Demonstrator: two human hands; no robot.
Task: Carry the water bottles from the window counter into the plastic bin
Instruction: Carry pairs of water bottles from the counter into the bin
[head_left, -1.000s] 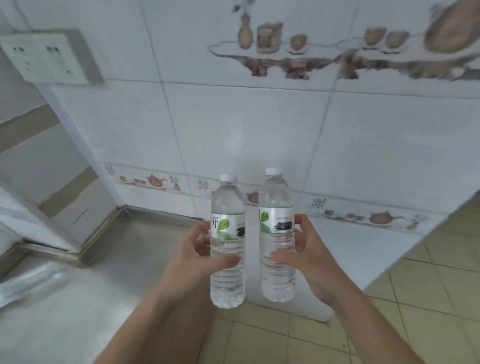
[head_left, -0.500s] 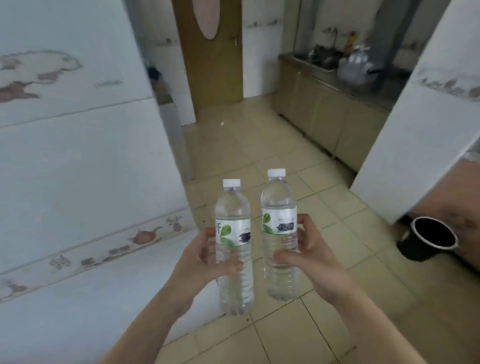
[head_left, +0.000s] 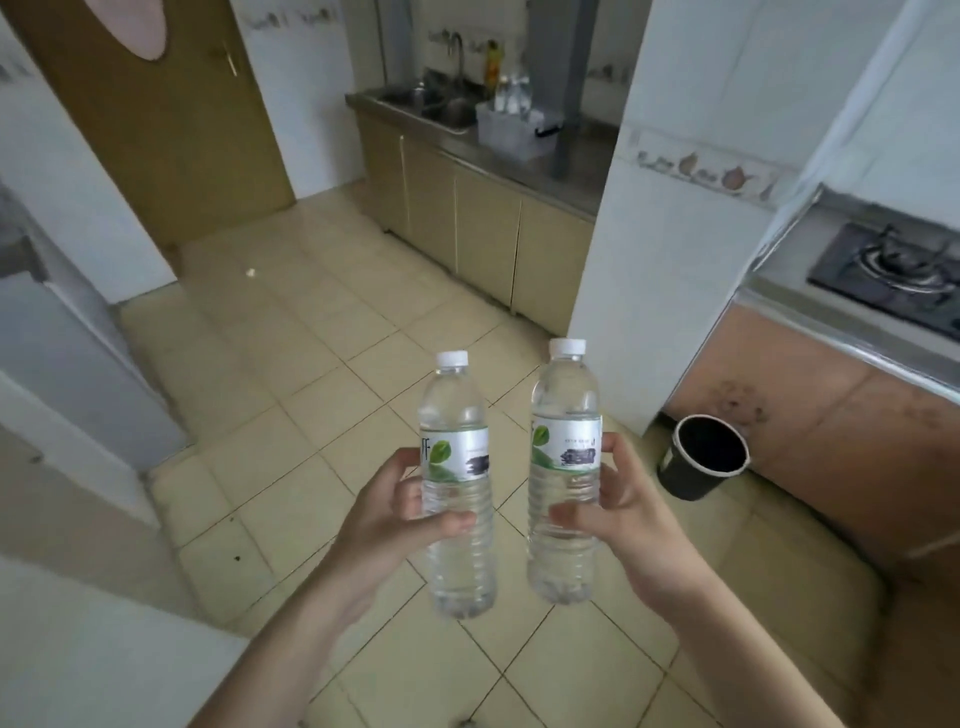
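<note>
The left hand (head_left: 395, 512) grips the left water bottle (head_left: 457, 488) at its ribbed waist, thumb across the near side just under the label, fingers (head_left: 402, 467) curled round the far side. The right hand (head_left: 618, 512) holds the right water bottle (head_left: 563, 475) the same way, thumb lying across the ribs below the label and fingers (head_left: 613, 452) wrapped round the label's right edge. Both bottles stand upright and capped in white, side by side with a clear gap between them, the right one a little higher.

Each bottle wears a white band with a green leaf. On the left label a fragment of large grey characters shows at the edge by the fingers, cut off; a dark smudged block sits to the right of the leaf. The right label carries a line of fine print above a similar dark block, too small to read.

Beyond and to the right of the right fingers, a black bucket (head_left: 701, 457) stands on the tiled floor (head_left: 291, 364) against a brown cabinet front. Further right and higher, a gas hob (head_left: 893, 270) sits in a table top.

Far ahead of both hands, a clear plastic bin (head_left: 511, 132) rests on the steel table (head_left: 571, 166), with bottle tops showing above its rim. Left of it lies a sink (head_left: 441, 109) with a tap, and further left a brown door (head_left: 156, 119).
</note>
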